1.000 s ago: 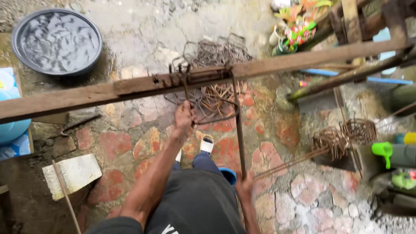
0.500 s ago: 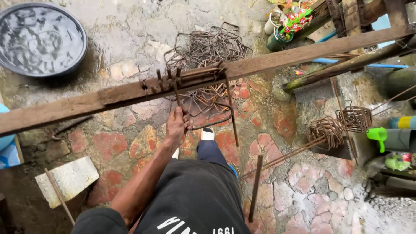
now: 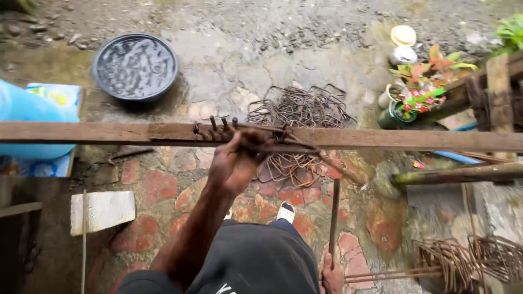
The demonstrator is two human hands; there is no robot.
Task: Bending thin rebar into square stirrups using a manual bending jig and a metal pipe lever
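Left hand (image 3: 237, 160): closed around a thin steel rod (image 3: 297, 146) lying along the wooden beam (image 3: 98, 132), beside a row of short upright pegs (image 3: 213, 126) set in the beam's top.
Right hand (image 3: 332, 275): low at the frame's bottom edge, wrapped around the lower end of a dark bending bar (image 3: 334, 215) that rises toward the beam; its upper end meets the rod near the beam's front edge.
Bent rod pieces (image 3: 297, 109): a loose heap on the wet ground just beyond the beam, partly under it.
Second bundle of bent rods (image 3: 463, 261): lower right.
Black basin (image 3: 135, 66): round, holding water, upper left.
Blue container (image 3: 24, 122): far left, behind the beam.
Potted plants (image 3: 417, 90): upper right.
White block (image 3: 102, 209): on the paving, lower left.
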